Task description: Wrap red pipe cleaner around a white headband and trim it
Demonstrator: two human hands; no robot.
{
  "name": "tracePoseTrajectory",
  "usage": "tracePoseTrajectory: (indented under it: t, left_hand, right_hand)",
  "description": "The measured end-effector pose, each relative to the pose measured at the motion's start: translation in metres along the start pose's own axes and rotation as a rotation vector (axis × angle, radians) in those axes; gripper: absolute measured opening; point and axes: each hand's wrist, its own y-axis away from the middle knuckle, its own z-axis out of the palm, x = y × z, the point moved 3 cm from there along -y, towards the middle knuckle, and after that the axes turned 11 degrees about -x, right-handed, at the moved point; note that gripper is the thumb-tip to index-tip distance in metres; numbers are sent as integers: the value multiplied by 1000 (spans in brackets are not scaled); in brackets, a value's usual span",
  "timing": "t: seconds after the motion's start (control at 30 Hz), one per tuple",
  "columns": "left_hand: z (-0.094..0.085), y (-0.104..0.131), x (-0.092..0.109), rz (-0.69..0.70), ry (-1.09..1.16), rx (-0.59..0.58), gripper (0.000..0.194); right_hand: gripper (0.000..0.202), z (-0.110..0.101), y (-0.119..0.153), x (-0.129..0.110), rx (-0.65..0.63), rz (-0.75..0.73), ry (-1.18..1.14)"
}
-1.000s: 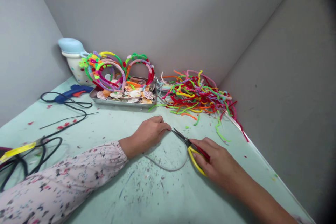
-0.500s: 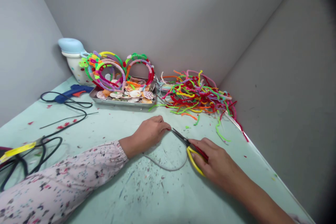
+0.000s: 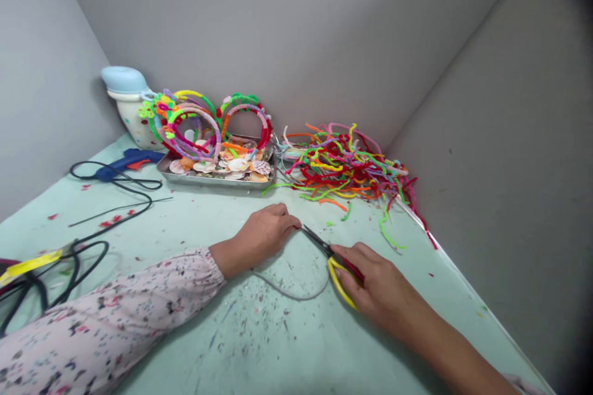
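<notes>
My right hand [image 3: 370,281] grips the yellow and red handles of a pair of scissors [image 3: 343,284], whose blades point up and left. The blade tips meet the pinched fingertips of my left hand [image 3: 266,231]. Whatever those fingers pinch is too small to name. A thin grey band [image 3: 296,297] curves over the table from beneath my left wrist toward the scissors, and its ends are hidden.
Behind my hands, a metal tray [image 3: 217,184] holds shells and colourful headbands [image 3: 194,108]. Pipe cleaners [image 3: 343,166] lie heaped at the back right. A blue glue gun [image 3: 118,166], black cables [image 3: 148,203] and a lidded white cup [image 3: 134,114] are at the left.
My right hand and the scissors have shifted very slightly left. My left hand keeps its pinch at the blade tips.
</notes>
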Motion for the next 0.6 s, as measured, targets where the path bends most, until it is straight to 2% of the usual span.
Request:
tracePoseTrajectory:
  t: [0.6]
  left_hand:
    - [-1, -2, 0, -16, 12, -9, 27]
  right_hand:
    - [36, 4, -1, -13, -3, 23, 49]
